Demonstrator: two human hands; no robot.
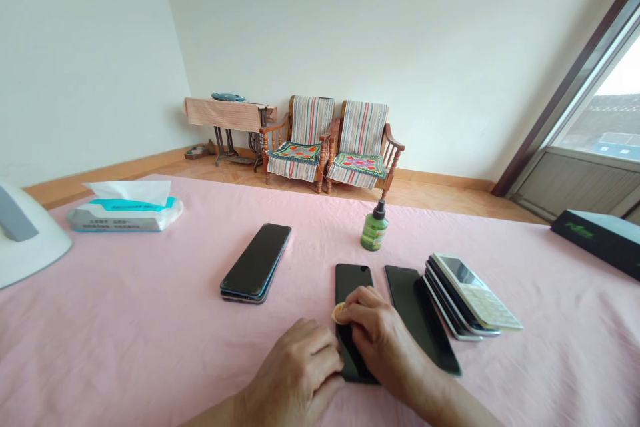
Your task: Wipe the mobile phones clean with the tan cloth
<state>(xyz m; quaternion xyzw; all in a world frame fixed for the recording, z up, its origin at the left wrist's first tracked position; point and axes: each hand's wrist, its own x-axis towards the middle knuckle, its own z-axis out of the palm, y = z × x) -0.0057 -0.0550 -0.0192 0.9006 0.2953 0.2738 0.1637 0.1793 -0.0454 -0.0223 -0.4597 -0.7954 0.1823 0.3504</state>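
Pinching a round, perhaps spongy pad (pixel 336 313), right hand (pixel 381 332) touches glossy phone (pixel 351 279); left hand (pixel 303 365) has unclear grip.

Two wooden armchairs with striped covers (pixel 359 137) stand at twelve o'clock against a plain white wall (pixel 350 27); daylight enters through a dark-framed window (pixel 617 113) at two o'clock.

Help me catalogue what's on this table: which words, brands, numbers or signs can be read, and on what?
None reads clearly.
Tissue pack: dark print, too blurred.
Green bottle: label too small.
Black box: green lettering, too blurred.
Keypad phone: key markings too small.
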